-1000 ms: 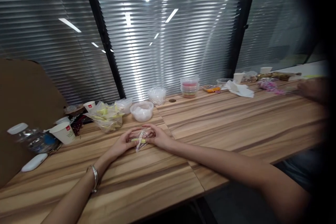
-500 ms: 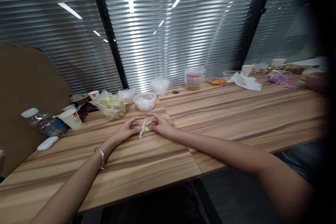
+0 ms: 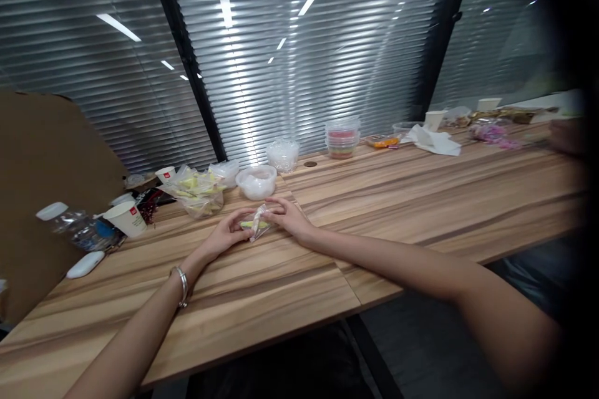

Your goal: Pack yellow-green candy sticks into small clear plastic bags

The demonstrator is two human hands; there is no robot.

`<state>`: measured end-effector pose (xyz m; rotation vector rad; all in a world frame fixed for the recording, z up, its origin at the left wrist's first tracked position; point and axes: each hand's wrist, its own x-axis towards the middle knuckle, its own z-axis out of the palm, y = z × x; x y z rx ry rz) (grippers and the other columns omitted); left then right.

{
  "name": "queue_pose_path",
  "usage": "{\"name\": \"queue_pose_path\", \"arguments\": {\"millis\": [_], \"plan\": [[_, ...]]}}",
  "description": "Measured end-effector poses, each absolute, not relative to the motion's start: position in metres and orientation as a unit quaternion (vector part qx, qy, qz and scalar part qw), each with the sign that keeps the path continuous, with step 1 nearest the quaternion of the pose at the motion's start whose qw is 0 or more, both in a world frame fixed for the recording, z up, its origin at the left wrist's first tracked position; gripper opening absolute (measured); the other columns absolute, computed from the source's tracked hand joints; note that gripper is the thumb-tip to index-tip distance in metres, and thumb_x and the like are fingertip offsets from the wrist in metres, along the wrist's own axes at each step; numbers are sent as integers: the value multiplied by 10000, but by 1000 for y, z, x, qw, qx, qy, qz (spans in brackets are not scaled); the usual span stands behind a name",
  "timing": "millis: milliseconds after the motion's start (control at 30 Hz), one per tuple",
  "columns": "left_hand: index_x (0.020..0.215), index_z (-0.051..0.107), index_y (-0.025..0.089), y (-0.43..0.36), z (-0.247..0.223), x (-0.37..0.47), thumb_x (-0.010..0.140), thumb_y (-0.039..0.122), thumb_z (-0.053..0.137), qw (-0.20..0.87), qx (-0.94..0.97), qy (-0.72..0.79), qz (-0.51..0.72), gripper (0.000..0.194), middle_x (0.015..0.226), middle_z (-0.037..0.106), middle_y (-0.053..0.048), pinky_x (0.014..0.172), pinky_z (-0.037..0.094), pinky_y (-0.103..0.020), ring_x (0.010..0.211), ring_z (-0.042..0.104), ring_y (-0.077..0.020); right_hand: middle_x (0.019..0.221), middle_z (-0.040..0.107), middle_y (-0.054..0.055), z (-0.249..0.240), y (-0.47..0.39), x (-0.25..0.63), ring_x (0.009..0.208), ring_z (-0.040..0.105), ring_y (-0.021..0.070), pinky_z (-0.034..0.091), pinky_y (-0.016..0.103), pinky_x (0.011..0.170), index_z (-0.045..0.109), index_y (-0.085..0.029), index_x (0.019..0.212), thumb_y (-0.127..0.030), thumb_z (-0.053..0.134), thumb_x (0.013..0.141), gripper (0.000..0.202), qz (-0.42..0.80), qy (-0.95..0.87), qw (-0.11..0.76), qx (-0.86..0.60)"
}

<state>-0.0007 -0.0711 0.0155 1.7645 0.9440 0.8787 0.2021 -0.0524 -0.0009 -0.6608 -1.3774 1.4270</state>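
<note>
Between my hands, low over the wooden table [image 3: 299, 280], is a small clear plastic bag [image 3: 257, 224] with something white and yellow-green in it. My left hand [image 3: 229, 232] is closed on the bag's left side, thumb toward me. From the right, my right hand [image 3: 287, 221] pinches the bag's upper right part between thumb and fingers. What exactly lies inside the bag is too small to make out. Just behind my left hand stands a clear tub [image 3: 199, 202] heaped with similar yellow-green bagged pieces. A round white plastic container [image 3: 256, 183] sits beyond my fingers.
At left are a paper cup [image 3: 125, 218], a plastic bottle [image 3: 84, 230] and a white oval case [image 3: 85, 264]. Stacked tubs [image 3: 342, 138], an orange packet [image 3: 384, 142] and crumpled tissue [image 3: 433, 141] line the back. Another person's hand [image 3: 566, 136] shows at far right.
My right hand has shifted its grip to the bag's upper part. The bag lies flatter, with more yellow-green showing at its left. The whole view has moved slightly.
</note>
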Motion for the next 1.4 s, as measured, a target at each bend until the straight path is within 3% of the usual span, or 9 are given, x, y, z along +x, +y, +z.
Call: {"name": "queue_pose_path", "arguments": {"millis": [200, 400, 600, 767, 867, 933, 1167, 1300, 1400], "plan": [[1221, 491, 182, -72, 20, 1, 745, 327, 645, 446, 730, 381, 350, 520, 1285, 484, -105, 841, 477, -338, 1094, 504, -256, 833, 655, 17, 4, -55, 204, 782, 618, 153, 484, 296, 726, 512, -193, 1109, -289, 708, 671, 489, 580, -573, 508, -279], [1248, 455, 178, -72, 18, -1, 755, 330, 634, 461, 711, 398, 352, 546, 1122, 572, -98, 834, 477, -355, 1007, 557, -228, 809, 626, 14, -9, -49, 199, 769, 596, 160, 480, 288, 685, 499, -195, 1106, -276, 676, 688, 461, 539, -625, 481, -296], [1155, 533, 159, -68, 12, -1, 756, 343, 632, 434, 693, 412, 401, 451, 1109, 578, -93, 846, 460, -334, 985, 554, -213, 1230, 496, 55, -11, -33, 210, 1108, 473, 181, 390, 347, 936, 436, -235, 1213, -286, 571, 759, 477, 397, -629, 567, -355], [1149, 529, 168, -66, 10, -4, 743, 355, 654, 473, 663, 406, 415, 464, 1117, 584, -105, 830, 458, -335, 981, 561, -218, 1328, 425, 61, -3, -35, 216, 1218, 395, 182, 303, 368, 1021, 374, -249, 1289, -257, 483, 816, 485, 351, -641, 588, -347], [1134, 539, 162, -65, 5, -5, 731, 343, 673, 467, 662, 389, 439, 461, 1055, 605, -102, 848, 443, -343, 966, 566, -214, 1224, 528, 68, -6, -45, 212, 1144, 467, 218, 341, 388, 986, 505, -237, 1205, -301, 498, 823, 387, 386, -756, 444, -288], [1108, 562, 156, -64, 2, -4, 725, 347, 678, 451, 677, 395, 427, 444, 1011, 615, -101, 807, 456, -337, 877, 583, -198, 1209, 541, 67, -9, -50, 209, 1130, 474, 238, 346, 392, 981, 527, -249, 1205, -296, 571, 776, 433, 379, -814, 368, -240], [1073, 612, 209, -74, 5, 2, 830, 319, 542, 258, 777, 420, 391, 276, 1111, 552, -92, 880, 419, -336, 1013, 521, -214, 996, 557, 65, -15, -43, 210, 856, 536, 209, 446, 350, 795, 611, -248, 1083, -239, 597, 716, 367, 332, -793, 388, -333], [1230, 509, 255, -83, 11, 5, 847, 326, 511, 179, 828, 412, 335, 390, 1303, 417, -90, 1015, 320, -361, 1201, 395, -234, 911, 526, 60, -23, -34, 211, 770, 527, 183, 461, 326, 723, 620, -237, 1063, -267, 589, 725, 341, 315, -771, 415, -365], [1321, 412, 272, -85, 11, 5, 841, 351, 519, 147, 872, 397, 246, 498, 1346, 399, -82, 1057, 259, -395, 1244, 346, -249, 948, 544, 63, -28, -28, 210, 745, 537, 162, 466, 317, 711, 621, -212, 1035, -286, 596, 725, 320, 347, -746, 442, -358]]}}
